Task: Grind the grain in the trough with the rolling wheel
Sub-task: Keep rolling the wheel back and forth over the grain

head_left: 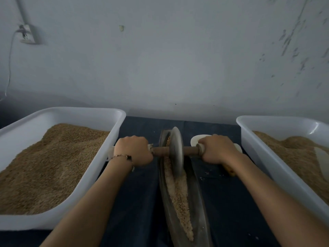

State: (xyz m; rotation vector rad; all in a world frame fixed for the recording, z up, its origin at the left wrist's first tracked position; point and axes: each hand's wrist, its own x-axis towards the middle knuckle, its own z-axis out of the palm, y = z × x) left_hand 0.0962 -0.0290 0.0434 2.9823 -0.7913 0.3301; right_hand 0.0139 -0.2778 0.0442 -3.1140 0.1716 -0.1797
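Left hand (133, 150) and right hand (216, 148) each clench an end of the axle, the rolling wheel (176, 151) standing in the trough (199, 198) towards its far end (grinding underway). Next, probably a firm pull back over the grain (179, 193).

A plain grain-processing workroom. Two white tubs (114, 122) heaped with grain flank a dark tabletop (138, 202). The wall (178, 59) is bare and flaking.

A pale, scuffed wall (178, 59) rises behind a work surface draped in dark blue cloth (138, 202).
Paint flakes along the wall's right side; at upper left a socket (26, 35) holds a plug, its thin cable (9, 65) trailing down. Light is dim and even.
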